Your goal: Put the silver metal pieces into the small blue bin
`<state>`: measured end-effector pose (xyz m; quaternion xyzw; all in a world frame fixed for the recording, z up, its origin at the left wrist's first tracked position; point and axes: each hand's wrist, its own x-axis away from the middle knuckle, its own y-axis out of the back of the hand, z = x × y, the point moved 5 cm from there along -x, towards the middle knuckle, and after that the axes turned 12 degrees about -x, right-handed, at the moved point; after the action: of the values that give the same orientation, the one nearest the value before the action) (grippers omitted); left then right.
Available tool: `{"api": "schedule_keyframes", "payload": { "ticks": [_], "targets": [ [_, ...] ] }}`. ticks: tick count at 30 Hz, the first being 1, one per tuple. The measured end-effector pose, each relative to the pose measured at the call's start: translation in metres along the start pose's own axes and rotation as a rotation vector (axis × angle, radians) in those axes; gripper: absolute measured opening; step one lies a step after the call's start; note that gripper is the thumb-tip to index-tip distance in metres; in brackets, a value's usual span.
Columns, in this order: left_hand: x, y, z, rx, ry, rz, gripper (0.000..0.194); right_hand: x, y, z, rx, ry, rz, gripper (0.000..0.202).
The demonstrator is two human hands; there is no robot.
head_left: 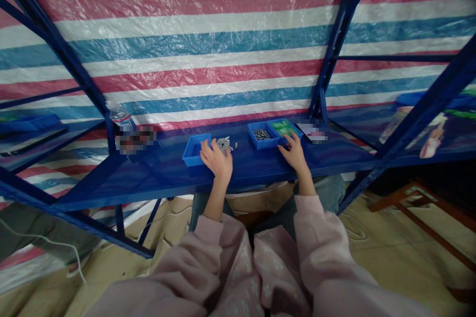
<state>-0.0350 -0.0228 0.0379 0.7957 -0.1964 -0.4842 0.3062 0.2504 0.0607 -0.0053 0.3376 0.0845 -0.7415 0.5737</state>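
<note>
My left hand (217, 159) is at the right edge of a blue tray (193, 150), fingers apart and curved, nothing visible in it. Just behind it, a pile of small silver metal pieces (224, 144) lies on the blue shelf, with one piece (236, 145) lying apart on the right. My right hand (293, 152) is spread at the front of a blue bin with green contents (281, 127). Joined to that bin on the left is another blue bin (265, 144) holding small metal parts (261, 134).
A plastic bottle (122, 118) and a blurred item (136, 139) stand at the left of the blue shelf (156, 173). A blurred card (312, 132) lies right of the bins. Blue uprights (334, 39) frame both sides, before a striped sheet (208, 44).
</note>
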Motion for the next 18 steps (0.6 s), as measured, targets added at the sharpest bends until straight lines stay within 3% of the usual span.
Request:
{"api": "schedule_keyframes", "payload": {
  "ticks": [4, 7, 12, 18],
  "targets": [
    [-0.012, 0.004, 0.053, -0.100, 0.202, 0.019, 0.071, 0.011, -0.005, 0.004, 0.125, -0.033, 0.001, 0.068],
    [-0.017, 0.002, 0.079, -0.136, 0.317, 0.065, 0.082, 0.020, -0.007, 0.007, 0.242, -0.058, -0.022, 0.072],
    [-0.024, -0.004, 0.101, 0.003, 0.433, 0.129, 0.095, 0.029, -0.007, 0.008, 0.338, -0.084, -0.083, 0.073],
    [-0.030, 0.014, 0.114, 0.178, 0.456, -0.069, 0.102, 0.036, -0.008, 0.010, 0.365, -0.084, -0.094, 0.065]
  ]
}}
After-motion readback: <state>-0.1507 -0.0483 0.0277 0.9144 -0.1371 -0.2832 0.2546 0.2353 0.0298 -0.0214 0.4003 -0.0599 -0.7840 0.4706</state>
